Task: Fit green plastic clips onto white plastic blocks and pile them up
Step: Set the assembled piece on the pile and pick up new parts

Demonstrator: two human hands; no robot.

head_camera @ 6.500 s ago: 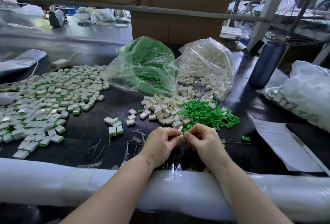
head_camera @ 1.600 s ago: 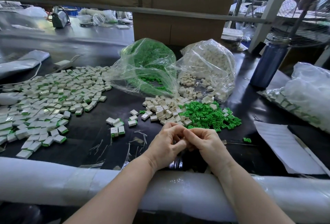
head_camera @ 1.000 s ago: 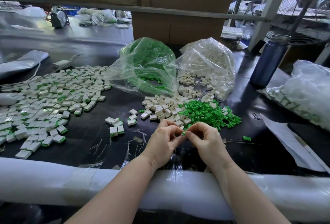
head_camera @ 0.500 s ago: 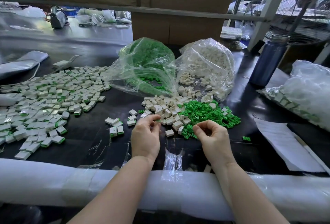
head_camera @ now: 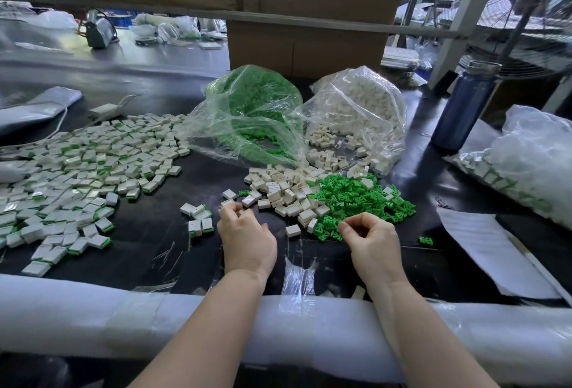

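Left hand (head_camera: 246,234) sits at centre frame, fingers curled over the small finished group (head_camera: 198,220), likely dropping one; whether it grips anything I cannot tell. Right hand (head_camera: 370,237), lower right of centre, curls at the clips (head_camera: 359,199), seemingly picking one. Blocks (head_camera: 284,189) lie between, within reach.

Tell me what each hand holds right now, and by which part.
Left hand, fingers curled, reaches among white plastic blocks; any grip is hidden. Right hand, at the green plastic clips: cannot tell.
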